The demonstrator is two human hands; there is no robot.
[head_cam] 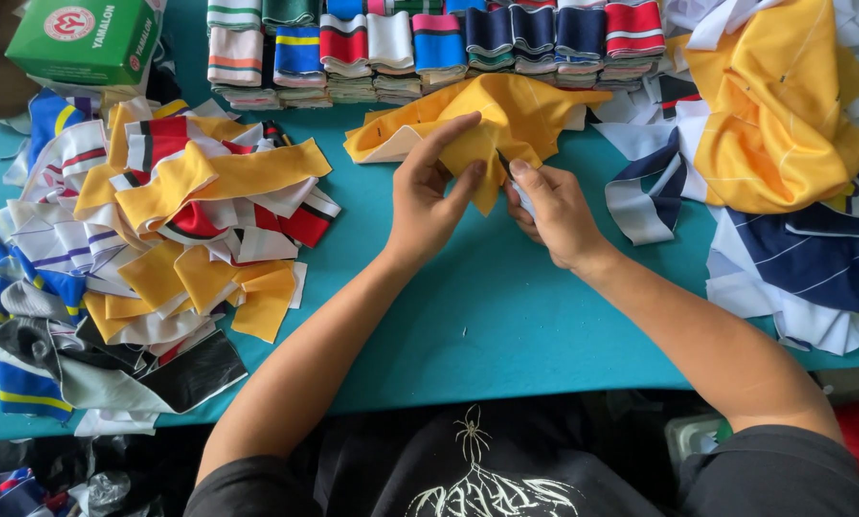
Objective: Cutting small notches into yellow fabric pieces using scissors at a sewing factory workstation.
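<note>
Both hands pinch the yellow cloth over the teal desk: left grip on its lower fold, right grip beside it, also holding a small tool. The cloth is crumpled with a white edge.

A table covered in flat teal cloth fills the view under soft, even light with faint shadows. Its near edge runs along 6 o'clock, with dim, cluttered space below it toward 7 o'clock. At 5 o'clock, under the edge, sits a pale plastic container. No wall, window or floor shows clearly.
</note>
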